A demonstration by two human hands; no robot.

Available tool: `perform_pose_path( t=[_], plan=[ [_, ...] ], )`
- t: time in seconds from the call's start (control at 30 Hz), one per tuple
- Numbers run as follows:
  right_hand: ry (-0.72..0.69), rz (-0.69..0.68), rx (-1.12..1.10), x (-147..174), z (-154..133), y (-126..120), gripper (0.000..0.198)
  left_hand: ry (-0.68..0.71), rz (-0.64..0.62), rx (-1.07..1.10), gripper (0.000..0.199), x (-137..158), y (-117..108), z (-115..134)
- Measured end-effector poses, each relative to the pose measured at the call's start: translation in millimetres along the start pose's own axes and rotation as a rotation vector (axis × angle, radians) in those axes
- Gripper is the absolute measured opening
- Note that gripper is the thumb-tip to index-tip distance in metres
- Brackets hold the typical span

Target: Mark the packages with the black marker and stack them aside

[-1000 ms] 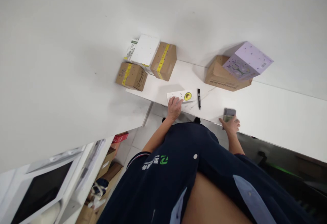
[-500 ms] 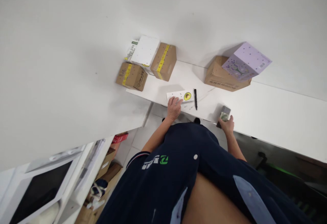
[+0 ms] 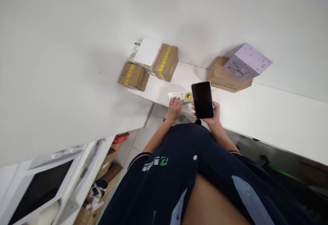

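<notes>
My right hand [image 3: 215, 112] is wrapped round a smartphone [image 3: 203, 100] in a clear-edged case. The phone's dark screen faces up toward me, raised above the front edge of the table. On the tabletop lies a long white box [image 3: 174, 95] printed with a halved avocado. My left hand [image 3: 175, 108] rests on this box with its fingers apart, touching its top and near side. The phone covers the right end of the box.
Two brown cartons with yellow tape [image 3: 164, 62] [image 3: 133, 77] and a white box [image 3: 148, 51] stand at the table's [image 3: 269, 105] back left. Farther right, a lilac box [image 3: 248, 62] sits on a brown carton [image 3: 220, 76]. White walls close in behind and at left.
My right hand has lifted the phone off the table's front edge, moved it left and turned its screen up. The black pen is now hidden behind it. My left hand has stayed put.
</notes>
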State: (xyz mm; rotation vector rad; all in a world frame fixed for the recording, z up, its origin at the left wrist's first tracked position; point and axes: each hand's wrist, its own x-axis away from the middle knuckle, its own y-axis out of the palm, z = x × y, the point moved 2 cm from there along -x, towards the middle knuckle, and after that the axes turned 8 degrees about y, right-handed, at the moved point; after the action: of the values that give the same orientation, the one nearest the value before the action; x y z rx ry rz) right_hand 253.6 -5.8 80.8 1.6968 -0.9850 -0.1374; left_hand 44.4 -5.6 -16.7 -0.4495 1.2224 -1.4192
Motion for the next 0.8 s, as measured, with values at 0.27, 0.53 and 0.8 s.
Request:
perform_pose_path(
  t=[0.27, 0.53, 0.8],
  plan=[
    [0.242, 0.015, -0.103, -24, 27, 24, 0.057, -0.012, -0.033, 0.023, 0.027, 5, 10, -8],
    [0.290, 0.037, -0.132, -14, 44, 15, 0.054, -0.048, -0.013, 0.031, 0.031, 3, 7, -6],
    [0.252, 0.037, -0.130, -24, 39, 27, 0.055, -0.050, -0.039, 0.062, 0.033, 4, 14, -9]
  ],
)
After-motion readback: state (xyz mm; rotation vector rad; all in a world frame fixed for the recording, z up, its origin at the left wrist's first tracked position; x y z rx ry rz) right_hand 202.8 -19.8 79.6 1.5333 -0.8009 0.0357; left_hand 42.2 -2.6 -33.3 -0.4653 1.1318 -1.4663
